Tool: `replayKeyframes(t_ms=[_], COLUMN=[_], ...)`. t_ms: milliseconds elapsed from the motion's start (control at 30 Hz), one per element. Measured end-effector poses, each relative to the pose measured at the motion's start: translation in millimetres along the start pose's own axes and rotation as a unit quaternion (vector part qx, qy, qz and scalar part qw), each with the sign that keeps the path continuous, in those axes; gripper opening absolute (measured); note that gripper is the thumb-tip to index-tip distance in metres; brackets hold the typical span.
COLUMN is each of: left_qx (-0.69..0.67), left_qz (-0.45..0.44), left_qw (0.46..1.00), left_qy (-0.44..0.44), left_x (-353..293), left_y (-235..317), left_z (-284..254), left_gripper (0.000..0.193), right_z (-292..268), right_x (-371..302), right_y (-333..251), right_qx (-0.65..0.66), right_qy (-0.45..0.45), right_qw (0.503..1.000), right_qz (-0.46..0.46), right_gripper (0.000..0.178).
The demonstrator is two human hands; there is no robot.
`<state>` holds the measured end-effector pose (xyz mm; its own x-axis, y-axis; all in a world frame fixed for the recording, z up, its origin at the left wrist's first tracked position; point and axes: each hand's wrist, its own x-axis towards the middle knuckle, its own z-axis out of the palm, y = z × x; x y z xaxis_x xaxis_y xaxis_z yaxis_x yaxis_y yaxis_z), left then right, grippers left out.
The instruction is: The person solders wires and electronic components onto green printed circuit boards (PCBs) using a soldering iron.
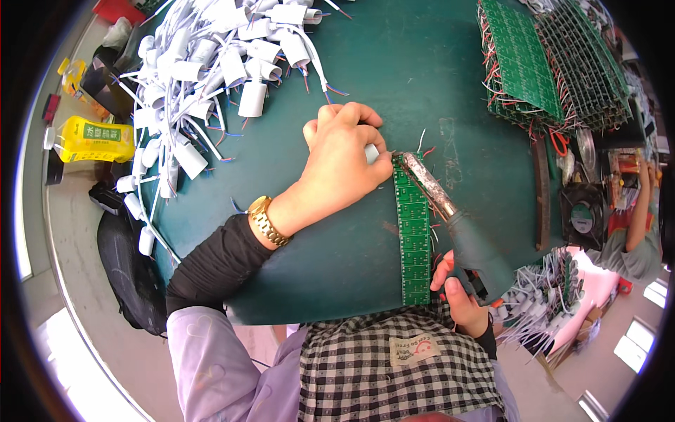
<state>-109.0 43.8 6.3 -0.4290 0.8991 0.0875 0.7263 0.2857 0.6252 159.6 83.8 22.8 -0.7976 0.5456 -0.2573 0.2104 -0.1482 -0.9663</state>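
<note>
At centre of the green tabletop (394, 70), the left hand (344, 162) pinches a small white part (371, 153) against the top of a long green circuit strip (413, 232). Toward five o'clock, the right hand (460, 295) grips a soldering iron (450, 211) — tip at the strip's top. White connectors (211, 63) pile at eleven o'clock.

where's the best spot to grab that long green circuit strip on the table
Probably the near end of the circuit strip, by the table edge, pinched across its two long sides. It lies flat and narrow, running away from the person. The far end is taken: the left hand presses there and the soldering gun, held in the right hand, touches it. Come from the near side, left of the gun.
</note>
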Motion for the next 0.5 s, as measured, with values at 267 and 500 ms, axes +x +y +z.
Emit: replayKeyframes(t_ms=[267,500], left_qx=[0.004,0.012], left_qz=[0.004,0.005], left_qw=[1.000,1.000], left_qy=[0.009,0.012], left_x=[1,-1], left_y=[0,-1], left_z=[3,2], left_gripper=[0.004,0.004], right_z=[-7,-4], right_x=[-2,-4], right_y=[14,10], right_qx=[-0.127,-0.017], right_qy=[-0.026,-0.004], right_qw=[0.990,0.997], right_qz=[-0.046,-0.072], right_gripper=[0.032,0.040])
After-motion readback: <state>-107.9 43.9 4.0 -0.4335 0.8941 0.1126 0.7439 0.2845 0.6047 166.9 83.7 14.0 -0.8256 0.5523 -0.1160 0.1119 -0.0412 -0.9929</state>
